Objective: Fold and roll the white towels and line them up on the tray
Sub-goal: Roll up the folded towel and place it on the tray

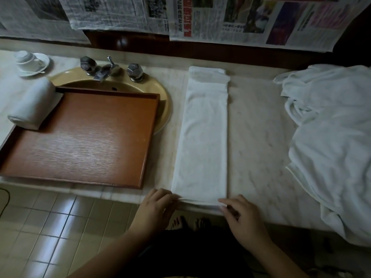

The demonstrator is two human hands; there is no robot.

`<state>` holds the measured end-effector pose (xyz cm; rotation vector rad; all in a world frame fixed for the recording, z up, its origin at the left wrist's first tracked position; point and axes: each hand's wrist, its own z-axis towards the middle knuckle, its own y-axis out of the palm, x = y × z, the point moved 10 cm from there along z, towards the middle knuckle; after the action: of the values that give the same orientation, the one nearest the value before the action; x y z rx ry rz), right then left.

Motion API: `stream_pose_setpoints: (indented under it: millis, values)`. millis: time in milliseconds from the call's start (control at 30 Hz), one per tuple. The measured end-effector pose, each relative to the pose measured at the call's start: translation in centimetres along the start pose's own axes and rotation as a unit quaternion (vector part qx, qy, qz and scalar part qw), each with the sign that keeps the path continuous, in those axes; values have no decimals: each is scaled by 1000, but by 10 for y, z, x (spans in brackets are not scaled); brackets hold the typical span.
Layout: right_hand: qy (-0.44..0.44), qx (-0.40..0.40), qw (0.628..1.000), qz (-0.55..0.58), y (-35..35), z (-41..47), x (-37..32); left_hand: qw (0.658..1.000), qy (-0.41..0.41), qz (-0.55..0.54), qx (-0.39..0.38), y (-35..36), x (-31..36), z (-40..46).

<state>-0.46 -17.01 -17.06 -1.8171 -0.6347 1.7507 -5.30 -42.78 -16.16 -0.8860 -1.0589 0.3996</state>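
Observation:
A white towel (203, 135), folded into a long narrow strip, lies on the marble counter and runs from the wall side to the front edge. My left hand (155, 209) pinches its near left corner. My right hand (242, 214) grips its near right corner. A brown wooden tray (84, 141) rests over the sink at the left. One rolled white towel (33, 104) sits at the tray's far left corner. A heap of loose white towels (333, 141) lies at the right.
A beige sink (160, 97) with a chrome tap (104, 70) lies partly under the tray. A white cup on a saucer (30, 62) stands at the far left. Newspapers (230, 19) hang on the wall. Tiled floor (50, 227) lies below the counter edge.

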Motion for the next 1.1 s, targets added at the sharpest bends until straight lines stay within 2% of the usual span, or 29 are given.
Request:
stream_pose_setpoints:
  millis: [100,167,233,333,433,500,633,733,833,933,1000,1100]
  values:
    - [94,-5,994,59,-1,9,10,993,-111,-26,-14,2,-12,7]
    - [64,-18,998,2,-1,14,4,989,-147,-22,-23,4,-13,11]
    - [0,-37,995,-92,3,15,-6,989,-140,-4,-35,8,-10,19]
    - [-69,-30,983,-165,4,14,-15,993,-97,33,-54,10,-2,28]
    - [-131,-36,973,-187,7,5,-26,990,17,119,-70,15,11,26]
    - [-185,-53,959,-209,12,-1,-31,983,62,153,-74,17,13,21]
    - [-248,-27,932,-264,10,-4,-31,977,140,155,-48,6,18,12]
    - [-266,-11,918,-293,12,-7,-31,974,176,124,-72,6,15,9]
    - [-221,-13,940,-261,13,-4,-27,978,161,96,-88,8,5,11]
    - [-102,-24,978,-180,11,6,-18,988,116,68,-82,8,-3,17]
    - [-4,-27,994,-103,7,14,-8,996,57,26,-63,5,-7,21]
    - [88,-32,995,-28,7,24,1,996,-74,-34,-19,-1,-16,27]
